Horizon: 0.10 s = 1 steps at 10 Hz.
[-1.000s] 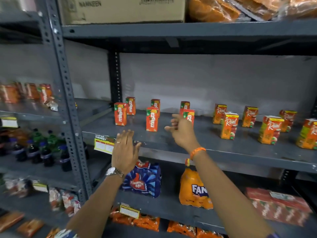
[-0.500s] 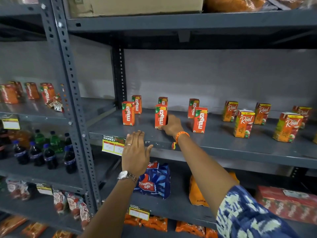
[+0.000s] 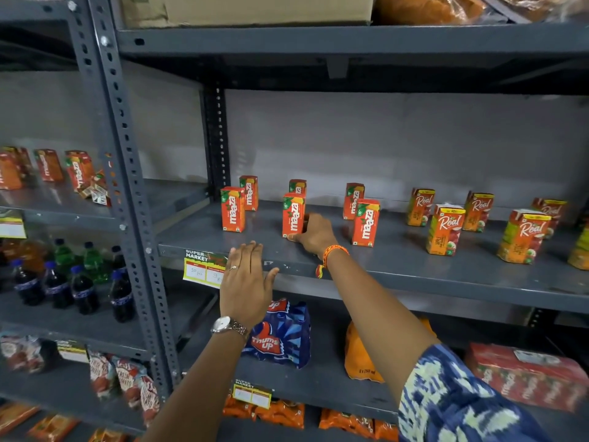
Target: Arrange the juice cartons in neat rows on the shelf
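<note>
Several orange Maaza cartons stand upright in two loose rows on the grey shelf. My right hand grips the middle front Maaza carton at its lower right side. Another front carton stands to its left and one to its right; three more stand behind. Several Real juice cartons stand spaced out further right. My left hand hovers flat, fingers together, at the shelf's front edge, holding nothing.
A perforated steel upright divides this bay from the left one, which holds more Maaza cartons and dark soda bottles. Below are a blue Thums Up pack, an orange Fanta pack and a red pack.
My right hand dropped from the right front Maaza carton to the middle front one and took hold of it. My left hand stayed near the shelf edge. The view moved closer.
</note>
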### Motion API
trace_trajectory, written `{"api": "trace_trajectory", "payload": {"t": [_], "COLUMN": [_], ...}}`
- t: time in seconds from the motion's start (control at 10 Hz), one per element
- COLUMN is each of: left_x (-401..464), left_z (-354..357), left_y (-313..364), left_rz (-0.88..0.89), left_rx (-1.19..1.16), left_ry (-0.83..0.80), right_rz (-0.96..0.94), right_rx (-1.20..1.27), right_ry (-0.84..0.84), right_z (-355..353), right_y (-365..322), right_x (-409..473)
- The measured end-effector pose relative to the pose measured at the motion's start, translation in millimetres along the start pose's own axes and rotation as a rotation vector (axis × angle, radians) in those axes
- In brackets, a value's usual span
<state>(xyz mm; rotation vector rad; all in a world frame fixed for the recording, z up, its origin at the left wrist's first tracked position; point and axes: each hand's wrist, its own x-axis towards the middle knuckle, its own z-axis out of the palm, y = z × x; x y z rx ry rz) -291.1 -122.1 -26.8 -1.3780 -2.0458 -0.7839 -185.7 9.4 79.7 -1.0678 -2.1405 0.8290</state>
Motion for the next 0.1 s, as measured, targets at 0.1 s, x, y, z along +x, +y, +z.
{"api": "trace_trajectory", "payload": {"t": [0.1], "left_x": [-0.5], "left_z": [-3.5], "left_y": [0.9], "left_rz": [-0.036], "left_rx": [-0.003], "left_ry": [-0.025], "right_rz": [0.000], "right_rx": [0.027], "right_ry": [0.004], "right_z": [-8.4], "right_y": [-1.4], "right_x": [-17.8]}}
